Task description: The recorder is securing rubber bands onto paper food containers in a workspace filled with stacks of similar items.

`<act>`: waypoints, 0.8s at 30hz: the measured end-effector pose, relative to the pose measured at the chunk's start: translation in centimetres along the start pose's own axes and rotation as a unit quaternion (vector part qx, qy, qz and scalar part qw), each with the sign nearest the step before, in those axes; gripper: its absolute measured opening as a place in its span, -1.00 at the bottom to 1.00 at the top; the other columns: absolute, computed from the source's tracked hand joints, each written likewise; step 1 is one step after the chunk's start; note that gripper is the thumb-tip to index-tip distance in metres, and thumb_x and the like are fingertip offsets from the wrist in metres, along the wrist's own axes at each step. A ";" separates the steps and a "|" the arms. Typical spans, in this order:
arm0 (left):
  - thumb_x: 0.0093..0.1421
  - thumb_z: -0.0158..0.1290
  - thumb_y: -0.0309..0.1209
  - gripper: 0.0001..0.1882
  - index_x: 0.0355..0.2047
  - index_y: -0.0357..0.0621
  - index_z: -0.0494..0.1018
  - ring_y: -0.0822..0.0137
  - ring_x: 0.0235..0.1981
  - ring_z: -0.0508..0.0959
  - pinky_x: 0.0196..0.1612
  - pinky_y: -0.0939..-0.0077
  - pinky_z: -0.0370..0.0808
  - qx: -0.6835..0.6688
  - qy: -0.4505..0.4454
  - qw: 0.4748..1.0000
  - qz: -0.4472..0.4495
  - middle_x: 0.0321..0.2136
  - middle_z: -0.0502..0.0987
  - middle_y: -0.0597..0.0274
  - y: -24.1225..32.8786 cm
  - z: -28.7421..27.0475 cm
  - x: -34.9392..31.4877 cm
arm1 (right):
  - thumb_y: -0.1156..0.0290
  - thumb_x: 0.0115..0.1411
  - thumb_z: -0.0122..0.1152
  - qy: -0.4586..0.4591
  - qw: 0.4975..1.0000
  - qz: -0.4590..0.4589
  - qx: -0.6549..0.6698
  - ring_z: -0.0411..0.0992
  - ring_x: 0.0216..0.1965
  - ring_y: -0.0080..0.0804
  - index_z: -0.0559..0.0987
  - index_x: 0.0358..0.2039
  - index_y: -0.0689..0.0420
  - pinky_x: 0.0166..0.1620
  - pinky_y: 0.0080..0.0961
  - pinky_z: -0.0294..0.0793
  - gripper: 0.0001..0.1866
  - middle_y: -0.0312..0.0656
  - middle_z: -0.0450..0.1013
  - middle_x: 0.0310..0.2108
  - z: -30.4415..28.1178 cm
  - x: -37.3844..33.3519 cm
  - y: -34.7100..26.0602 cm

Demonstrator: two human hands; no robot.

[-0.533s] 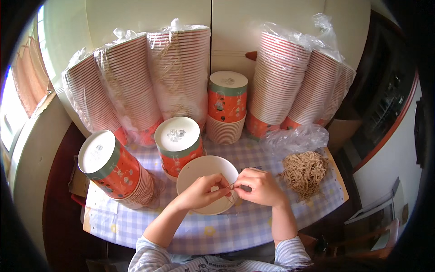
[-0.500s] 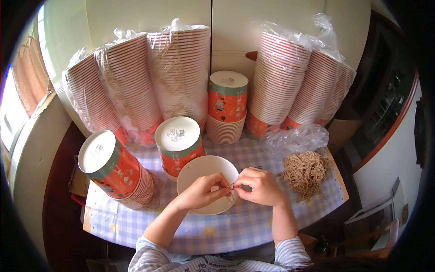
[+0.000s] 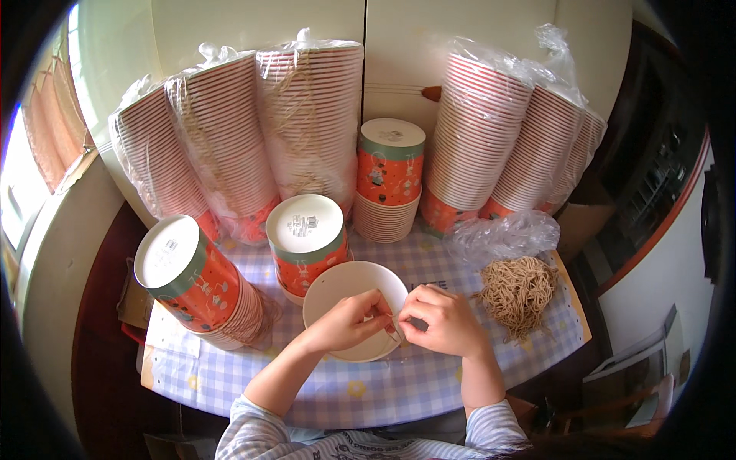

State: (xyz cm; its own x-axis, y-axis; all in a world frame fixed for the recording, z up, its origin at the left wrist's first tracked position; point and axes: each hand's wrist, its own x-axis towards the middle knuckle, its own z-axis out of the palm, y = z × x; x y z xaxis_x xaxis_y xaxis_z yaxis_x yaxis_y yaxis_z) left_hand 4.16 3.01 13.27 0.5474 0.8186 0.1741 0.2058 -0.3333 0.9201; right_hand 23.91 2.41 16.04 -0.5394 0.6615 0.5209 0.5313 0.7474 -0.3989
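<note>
A white-lined paper bucket (image 3: 326,303) sits at the middle of the table with its mouth facing me. Over its right rim my left hand (image 3: 349,322) and my right hand (image 3: 441,320) work close together. A thin brown cord (image 3: 395,328) runs between their fingertips and hangs against the bucket's wall. Both hands are closed in a pinch on this cord; part of it is hidden by the fingers. Right of my right hand lies a tangled heap of the same kind of brown cord (image 3: 521,295).
Upside-down orange paper buckets (image 3: 307,264) stand just behind, with another stack (image 3: 207,291) leaning at left and a third (image 3: 389,180) farther back. Tall plastic-wrapped bucket stacks (image 3: 307,123) line the wall. A crumpled clear bag (image 3: 506,236) lies on the checked tablecloth (image 3: 322,402).
My fingertips have drawn slightly apart, the right hand shifting a little to the right. The view has moved a bit; the bucket and cord heap stay put.
</note>
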 end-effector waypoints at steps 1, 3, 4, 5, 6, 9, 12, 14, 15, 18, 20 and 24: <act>0.10 0.00 -0.50 -0.92 -0.41 -0.26 0.37 0.40 -0.40 0.51 -0.32 0.55 0.42 -0.024 0.002 1.000 -0.006 -0.46 0.52 0.18 -0.3 0.0 0.0 | 0.46 -0.17 0.25 -0.018 1.000 -0.009 -0.009 0.42 -0.45 -0.42 0.50 -0.61 0.05 -0.42 -0.51 0.43 -0.92 -0.36 0.40 -0.51 0.0 0.0 -0.3; 0.10 0.00 -0.50 -0.92 -0.40 -0.26 0.36 0.39 -0.41 0.51 -0.32 0.55 0.42 -0.048 0.004 0.999 -0.013 -0.47 0.52 0.18 -0.9 0.1 0.0 | 0.43 -0.19 0.28 -0.042 0.999 -0.030 -0.004 0.41 -0.45 -0.46 0.51 -0.62 0.01 -0.44 -0.51 0.44 -0.90 -0.40 0.38 -0.52 0.2 -0.3 -0.5; 0.10 0.00 -0.50 -0.92 -0.40 -0.26 0.36 0.40 -0.42 0.51 -0.33 0.56 0.42 -0.056 0.004 0.998 -0.010 -0.48 0.51 0.18 -1.3 0.1 0.0 | 0.43 -0.19 0.28 -0.042 0.999 -0.031 -0.003 0.41 -0.45 -0.46 0.51 -0.62 0.01 -0.44 -0.51 0.44 -0.90 -0.40 0.38 -0.52 0.4 -0.3 -0.7; 0.09 0.00 -0.51 -0.92 -0.40 -0.26 0.36 0.40 -0.43 0.50 -0.34 0.56 0.42 -0.065 0.002 0.998 -0.006 -0.50 0.50 0.19 -1.5 0.2 0.1 | 0.41 -0.15 0.26 -0.060 0.998 -0.033 -0.011 0.42 -0.44 -0.47 0.50 -0.62 0.02 -0.45 -0.51 0.44 -0.91 -0.39 0.37 -0.52 0.4 -0.4 -1.0; 0.09 0.00 -0.51 -0.92 -0.40 -0.26 0.36 0.40 -0.43 0.50 -0.34 0.56 0.42 -0.066 0.002 0.998 -0.005 -0.50 0.50 0.19 -1.5 0.2 0.1 | 0.38 -0.10 0.24 -0.078 0.996 -0.036 -0.018 0.42 -0.44 -0.48 0.49 -0.62 0.03 -0.45 -0.51 0.45 -0.91 -0.38 0.35 -0.52 0.4 -0.5 -1.2; 0.07 0.03 -0.52 -0.91 -0.41 -0.25 0.36 0.43 -0.45 0.49 -0.36 0.57 0.42 -0.070 -0.006 0.998 0.002 -0.51 0.50 0.21 -1.4 0.2 0.2 | 0.35 -0.09 0.24 -0.090 0.994 -0.045 -0.035 0.42 -0.44 -0.47 0.51 -0.62 0.03 -0.45 -0.50 0.45 -0.91 -0.37 0.35 -0.53 0.7 -0.6 -1.3; 0.03 0.07 -0.52 -0.88 -0.43 -0.24 0.36 0.44 -0.45 0.49 -0.38 0.59 0.42 -0.066 -0.014 0.998 -0.018 -0.51 0.50 0.23 -1.2 0.1 0.2 | 0.35 -0.10 0.24 -0.099 0.993 -0.040 -0.039 0.42 -0.44 -0.46 0.51 -0.61 0.03 -0.45 -0.50 0.45 -0.91 -0.36 0.35 -0.54 0.5 -0.6 -1.5; -0.01 0.11 -0.52 -0.85 -0.44 -0.23 0.37 0.45 -0.46 0.48 -0.40 0.59 0.41 -0.048 -0.006 0.999 -0.010 -0.52 0.50 0.23 -1.0 -0.1 0.2 | 0.35 -0.10 0.24 -0.103 0.993 -0.036 -0.034 0.42 -0.45 -0.46 0.52 -0.62 0.03 -0.46 -0.50 0.44 -0.91 -0.35 0.35 -0.55 0.5 -0.7 -1.2; -0.01 0.11 -0.52 -0.85 -0.44 -0.23 0.37 0.45 -0.46 0.48 -0.40 0.59 0.41 -0.048 -0.005 0.999 -0.011 -0.52 0.50 0.23 -1.0 -0.1 0.1 | 0.34 -0.09 0.25 -0.093 0.995 -0.041 -0.016 0.43 -0.47 -0.44 0.51 -0.61 0.04 -0.46 -0.49 0.44 -0.89 -0.34 0.36 -0.56 0.6 -0.7 -0.8; -0.03 0.13 -0.51 -0.84 -0.45 -0.23 0.37 0.44 -0.47 0.48 -0.41 0.58 0.41 -0.035 -0.004 0.999 -0.001 -0.53 0.49 0.23 -1.0 -0.1 0.1 | 0.35 -0.11 0.28 -0.084 0.996 -0.006 0.027 0.41 -0.56 -0.43 0.47 -0.60 0.07 -0.50 -0.51 0.41 -0.84 -0.33 0.40 -0.57 0.5 -0.5 -0.4; -0.03 0.15 -0.50 -0.83 -0.47 -0.22 0.36 0.42 -0.49 0.48 -0.41 0.58 0.40 -0.026 0.010 1.000 0.002 -0.55 0.49 0.23 -1.1 0.1 0.1 | 0.37 -0.12 0.34 -0.086 0.992 0.051 0.080 0.38 -0.65 -0.47 0.39 -0.48 0.11 -0.57 -0.55 0.36 -0.72 -0.29 0.42 -0.56 0.5 -0.5 0.1; -0.03 0.16 -0.47 -0.82 -0.47 -0.21 0.36 0.41 -0.49 0.48 -0.42 0.57 0.40 -0.014 0.020 1.000 0.003 -0.55 0.49 0.22 -1.1 0.3 0.1 | 0.35 -0.03 0.26 -0.116 0.980 0.126 0.102 0.48 -0.54 -0.29 0.30 -0.34 0.11 -0.48 -0.40 0.43 -0.67 -0.18 0.45 -0.54 0.2 0.0 -0.6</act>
State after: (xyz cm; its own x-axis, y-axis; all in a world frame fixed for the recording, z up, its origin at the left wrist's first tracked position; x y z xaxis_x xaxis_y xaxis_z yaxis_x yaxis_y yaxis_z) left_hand 4.23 3.32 12.20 0.5158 0.8347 0.1929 0.1794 -0.3254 0.9284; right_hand 23.42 1.97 16.15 -0.5545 0.8052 0.2102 0.5377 0.5395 -0.6479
